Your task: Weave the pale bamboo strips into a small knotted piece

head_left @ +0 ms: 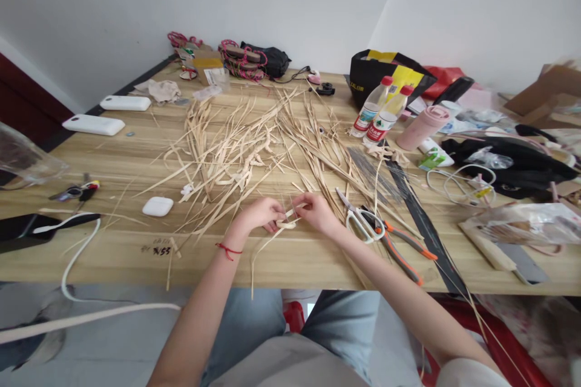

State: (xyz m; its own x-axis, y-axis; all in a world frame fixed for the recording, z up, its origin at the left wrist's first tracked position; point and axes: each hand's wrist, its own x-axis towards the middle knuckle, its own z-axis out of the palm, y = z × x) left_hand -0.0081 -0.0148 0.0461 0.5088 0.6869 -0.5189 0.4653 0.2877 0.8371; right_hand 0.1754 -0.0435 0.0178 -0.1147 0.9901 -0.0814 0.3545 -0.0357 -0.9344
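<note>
My left hand (265,214), with a red string bracelet at the wrist, pinches one side of a small piece woven from pale straw strips (287,225). From the other side my right hand (313,210) grips the end of a strip of the same piece between thumb and finger. One loose strip end (255,260) hangs down past the table's front edge. Just beyond my hands lie a braided straw piece (255,160) and a large spread of loose strips (227,151). White-handled scissors (364,224) and orange-handled pliers (402,254) rest right of my right hand.
On the left of the table (113,254) are a white earbud case (157,206), keys (75,192) and two white power banks (94,125). Two water bottles (384,118), a pink tumbler (422,128) and a black-and-yellow bag (385,75) stand at the right back.
</note>
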